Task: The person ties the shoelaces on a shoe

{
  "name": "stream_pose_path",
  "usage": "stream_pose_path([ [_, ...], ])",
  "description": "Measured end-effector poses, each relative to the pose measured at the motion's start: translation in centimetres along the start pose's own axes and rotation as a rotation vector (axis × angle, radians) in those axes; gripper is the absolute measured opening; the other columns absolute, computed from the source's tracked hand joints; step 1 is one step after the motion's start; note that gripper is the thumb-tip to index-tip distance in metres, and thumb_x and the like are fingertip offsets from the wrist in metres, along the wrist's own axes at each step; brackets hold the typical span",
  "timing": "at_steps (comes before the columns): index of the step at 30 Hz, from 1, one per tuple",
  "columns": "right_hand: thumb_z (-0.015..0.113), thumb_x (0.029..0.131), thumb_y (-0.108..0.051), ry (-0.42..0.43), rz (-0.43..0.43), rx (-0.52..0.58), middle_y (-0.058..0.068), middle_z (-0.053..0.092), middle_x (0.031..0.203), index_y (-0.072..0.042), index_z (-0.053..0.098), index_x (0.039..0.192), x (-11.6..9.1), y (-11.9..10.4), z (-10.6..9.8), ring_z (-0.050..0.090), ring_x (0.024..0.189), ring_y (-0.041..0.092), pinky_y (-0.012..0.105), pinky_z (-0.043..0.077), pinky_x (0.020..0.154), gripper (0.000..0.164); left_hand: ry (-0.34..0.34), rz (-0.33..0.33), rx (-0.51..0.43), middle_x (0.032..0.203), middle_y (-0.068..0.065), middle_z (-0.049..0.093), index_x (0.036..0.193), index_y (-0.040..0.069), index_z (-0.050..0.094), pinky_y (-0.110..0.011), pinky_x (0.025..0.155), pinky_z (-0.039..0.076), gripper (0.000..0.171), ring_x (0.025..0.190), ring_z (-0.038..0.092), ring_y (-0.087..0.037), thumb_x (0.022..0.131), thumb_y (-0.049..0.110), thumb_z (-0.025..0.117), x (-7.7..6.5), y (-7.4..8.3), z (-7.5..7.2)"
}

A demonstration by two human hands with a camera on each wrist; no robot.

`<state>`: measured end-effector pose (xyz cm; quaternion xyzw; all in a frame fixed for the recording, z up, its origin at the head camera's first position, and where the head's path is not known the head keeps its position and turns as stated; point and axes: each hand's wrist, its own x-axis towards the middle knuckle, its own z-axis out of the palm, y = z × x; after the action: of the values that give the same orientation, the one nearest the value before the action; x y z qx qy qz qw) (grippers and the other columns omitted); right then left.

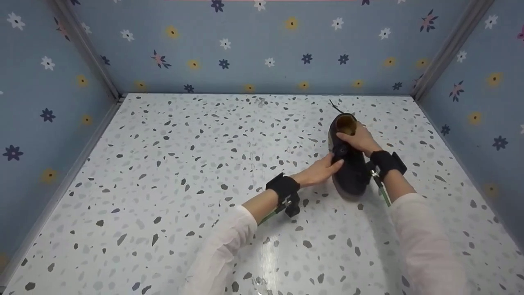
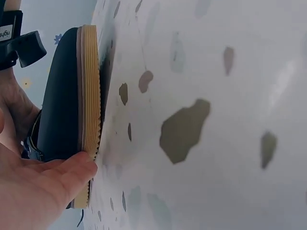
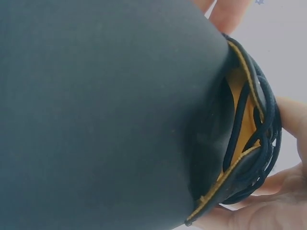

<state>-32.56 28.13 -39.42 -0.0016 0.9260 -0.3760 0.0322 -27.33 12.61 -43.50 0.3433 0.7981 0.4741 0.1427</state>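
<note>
A dark shoe (image 1: 350, 176) with black laces (image 3: 263, 129), yellow lining and a cream ribbed sole (image 2: 90, 96) is at the right side of the table, its toe toward me. My right hand (image 1: 360, 138) grips it around the ankle opening, thumb over the near rim; its other fingers are partly hidden behind the shoe. Against the shoe's left side rests my left hand (image 1: 317, 171). In the left wrist view the left fingers (image 2: 72, 172) lie straight, touching the sole's side. Whether the toe touches the table cannot be told.
The shoe is on a white speckled tabletop (image 1: 196, 164). Blue flowered panels (image 1: 262, 45) enclose it at the back and both sides. A loose lace end (image 1: 335, 107) sticks out beyond the shoe's heel. Both wrists wear black camera bands (image 1: 283, 189).
</note>
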Motion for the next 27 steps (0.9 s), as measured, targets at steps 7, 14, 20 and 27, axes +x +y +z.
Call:
stream_pose_path([
  [7,0.050,0.064,-0.036,-0.024,-0.002,0.014,0.019,0.026,0.106,0.003,0.014,0.112,0.0,-1.1,0.9,0.026,0.095,0.027,0.038,0.022,0.074,0.072,0.003,0.000,-0.026,0.111,-0.009,0.028,0.115,0.002,0.013,-0.016,0.075,0.021,0.056,0.096,0.028,-0.008,0.076,0.039,0.026,-1.0,0.2,-0.6],
  [14,0.051,0.064,-0.034,-0.028,-0.081,0.037,0.018,0.028,0.105,0.000,0.017,0.113,0.1,-1.7,1.5,0.027,0.095,0.028,0.038,0.021,0.074,0.068,0.001,-0.069,0.038,0.109,-0.006,0.031,0.114,0.003,0.017,-0.017,0.074,0.023,0.059,0.094,0.030,-0.007,0.074,0.045,0.021,-1.6,0.1,-1.3],
  [20,0.053,0.062,-0.035,0.053,-0.161,0.038,0.015,0.032,0.102,-0.002,0.022,0.110,-0.5,-1.2,2.0,0.031,0.091,0.025,0.036,0.023,0.072,0.066,0.072,-0.073,0.125,0.089,-0.004,0.043,0.102,0.005,0.034,-0.019,0.064,0.031,0.049,0.078,0.041,-0.009,0.075,0.043,0.019,-1.4,-0.3,-2.4],
  [27,0.047,0.055,-0.053,0.008,0.061,-0.088,0.025,0.005,0.114,0.003,-0.006,0.114,-2.2,-1.4,1.5,0.011,0.101,0.031,0.041,0.015,0.077,0.097,0.228,-0.132,0.093,0.088,-0.001,0.042,0.101,0.004,0.036,-0.020,0.064,0.031,0.046,0.078,0.039,-0.008,0.077,0.041,0.020,0.0,-0.6,-3.9],
])
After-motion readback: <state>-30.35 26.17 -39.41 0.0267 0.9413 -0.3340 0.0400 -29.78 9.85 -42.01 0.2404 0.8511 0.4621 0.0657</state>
